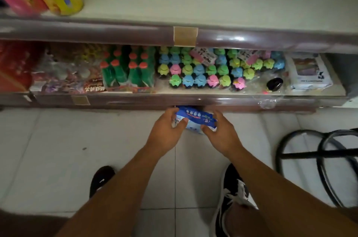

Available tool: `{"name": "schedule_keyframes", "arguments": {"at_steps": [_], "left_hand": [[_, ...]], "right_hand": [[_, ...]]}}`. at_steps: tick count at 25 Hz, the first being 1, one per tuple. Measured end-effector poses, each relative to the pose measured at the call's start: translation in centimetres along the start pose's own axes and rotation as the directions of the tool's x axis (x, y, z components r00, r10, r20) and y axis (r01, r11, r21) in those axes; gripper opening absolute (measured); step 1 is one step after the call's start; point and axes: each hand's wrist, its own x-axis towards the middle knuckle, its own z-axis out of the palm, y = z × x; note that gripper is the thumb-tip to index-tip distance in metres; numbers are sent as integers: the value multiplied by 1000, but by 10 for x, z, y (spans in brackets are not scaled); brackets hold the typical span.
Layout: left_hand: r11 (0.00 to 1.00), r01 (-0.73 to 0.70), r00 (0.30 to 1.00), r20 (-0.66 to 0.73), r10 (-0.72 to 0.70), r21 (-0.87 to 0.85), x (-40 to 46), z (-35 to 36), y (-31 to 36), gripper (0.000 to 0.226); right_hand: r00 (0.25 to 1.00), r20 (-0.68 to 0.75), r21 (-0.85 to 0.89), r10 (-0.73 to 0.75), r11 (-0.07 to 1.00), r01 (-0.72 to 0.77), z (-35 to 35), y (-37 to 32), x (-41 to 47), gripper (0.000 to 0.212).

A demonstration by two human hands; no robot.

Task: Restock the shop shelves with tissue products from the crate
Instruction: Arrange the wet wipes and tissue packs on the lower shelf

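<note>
Now both hands grasp blue-and-white plastic tissue pack [195, 119], left hand [168, 131] and right hand [222, 134] pinching opposite ends to keep it level; pack sits just below front edge of lower brown shelf [193, 101], far end tucked under, likely heading into bottom tier

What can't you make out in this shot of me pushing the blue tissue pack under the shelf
Head view only:
- Blue tissue pack: far end hidden under the lower shelf edge; print too small to read.
- Space under that shelf: hidden, so what it already holds is unknown.
- Left hand and right hand: fingertips hidden behind the pack.
- Crate: not in view.
- Shelf label: blurred.
- Black hoops: cut off at the right edge.
</note>
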Motion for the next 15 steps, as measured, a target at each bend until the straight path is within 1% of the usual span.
{"name": "schedule_keyframes", "arguments": {"at_steps": [3,7,9,11,12,15], "left_hand": [[997,77,997,-1,-77,-6,22,14,-28,41],[993,114,994,6,-114,-18,44,29,-42,43],[989,142,990,12,-141,-38,49,35,-42,42],[986,160,987,10,-159,-55,50,36,-43,43],[986,159,987,9,-159,-59,51,35,-44,43],[985,156,988,-10,-157,-69,52,31,-51,44]], "right_hand": [[999,11,-65,37,997,-37,17,25,28,68],[1000,0,-273,-4,962,4,37,39,58,72],[995,72,-419,-71,903,95,52,42,72,74],[980,166,-555,-105,812,181,67,44,83,80],[976,184,-598,-112,776,202,70,46,87,83],[976,182,-666,-116,716,209,71,51,95,89]]}}
